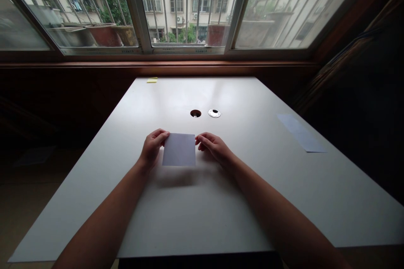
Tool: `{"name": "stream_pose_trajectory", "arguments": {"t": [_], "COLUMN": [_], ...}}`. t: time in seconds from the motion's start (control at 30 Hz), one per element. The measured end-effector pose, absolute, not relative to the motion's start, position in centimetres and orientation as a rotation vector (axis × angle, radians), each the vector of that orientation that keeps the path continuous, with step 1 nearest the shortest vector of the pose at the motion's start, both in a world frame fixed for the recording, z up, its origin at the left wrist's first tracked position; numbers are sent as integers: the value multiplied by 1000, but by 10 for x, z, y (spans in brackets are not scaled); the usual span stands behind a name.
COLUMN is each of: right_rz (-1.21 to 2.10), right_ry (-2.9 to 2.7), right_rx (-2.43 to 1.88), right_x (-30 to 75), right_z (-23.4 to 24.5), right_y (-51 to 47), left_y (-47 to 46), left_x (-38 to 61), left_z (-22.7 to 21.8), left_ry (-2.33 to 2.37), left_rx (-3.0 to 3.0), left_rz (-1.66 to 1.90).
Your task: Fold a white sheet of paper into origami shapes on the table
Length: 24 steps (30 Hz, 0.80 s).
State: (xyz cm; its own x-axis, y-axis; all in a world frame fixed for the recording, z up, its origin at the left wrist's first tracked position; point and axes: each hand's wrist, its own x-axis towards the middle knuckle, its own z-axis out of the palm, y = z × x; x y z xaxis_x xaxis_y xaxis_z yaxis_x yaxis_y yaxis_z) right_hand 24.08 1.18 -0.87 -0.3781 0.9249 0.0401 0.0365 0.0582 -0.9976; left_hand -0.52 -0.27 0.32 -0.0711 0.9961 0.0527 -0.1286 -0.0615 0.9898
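Note:
A small square sheet of paper (179, 150), pale lilac-grey, is held above the white table, casting a soft shadow below it. My left hand (153, 145) pinches its upper left corner, with the thumb on the near face and the other fingers partly hidden behind. At the upper right edge is my right hand (212, 143), its thumb and forefinger brought together with the tips against the very edge of the sheet. The remaining fingers of that hand are curled.
The white table (132, 218) has a round cable hole (195, 113) and, beside it, a metal ring-shaped cover (214, 113). A pale paper strip (301, 133) lies at the right edge. Yellow sticky notes (152, 80) lie at the far left edge. A barred window (186, 8) stands behind.

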Motion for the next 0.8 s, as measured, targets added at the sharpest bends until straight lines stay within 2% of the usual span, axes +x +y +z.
{"name": "stream_pose_trajectory", "arguments": {"t": [0.8], "right_rz": [1433], "right_ry": [-1419], "right_rx": [-1052], "right_x": [236], "right_z": [-8], "right_y": [7], "left_y": [-6], "left_x": [3], "left_z": [3], "left_ry": [1074], "left_rx": [1473], "left_rz": [959]}}
